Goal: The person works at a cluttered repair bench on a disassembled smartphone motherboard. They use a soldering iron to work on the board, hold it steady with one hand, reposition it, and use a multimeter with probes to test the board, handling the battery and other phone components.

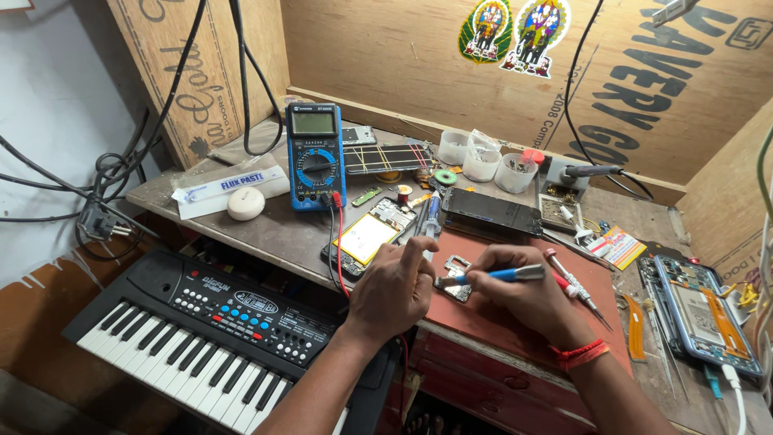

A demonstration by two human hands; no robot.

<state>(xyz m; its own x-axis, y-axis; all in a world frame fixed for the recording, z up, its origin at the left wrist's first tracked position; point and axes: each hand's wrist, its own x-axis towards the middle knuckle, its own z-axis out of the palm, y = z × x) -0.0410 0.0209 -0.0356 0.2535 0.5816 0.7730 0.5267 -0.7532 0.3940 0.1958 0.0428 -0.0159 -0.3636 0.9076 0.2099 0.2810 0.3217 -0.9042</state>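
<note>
Small metal phone part point(456, 283) lies on the red mat point(515, 322) at the near middle of the bench, between both hands; mostly hidden by fingers, exact kind hard to make out. Left hand point(392, 290) sits just left of it, fingers curled, fingertips pressing its left edge; whether it pinches anything, cannot tell. Right hand point(527, 300) just right of it, closed round a blue-handled screwdriver point(503, 275), tip down on the part; tip itself hidden. Red thread band on the right wrist. Just right, more screwdrivers point(573, 283) on the mat. Farther back: opened phone with yellow battery point(366, 238), dark phone screen point(491, 213), blue multimeter point(316, 157) with red and black leads. Far right, a blue-cased opened phone point(700, 314), partly cut off. Near left, a black keyboard point(201, 330), bottom cut off.
</note>
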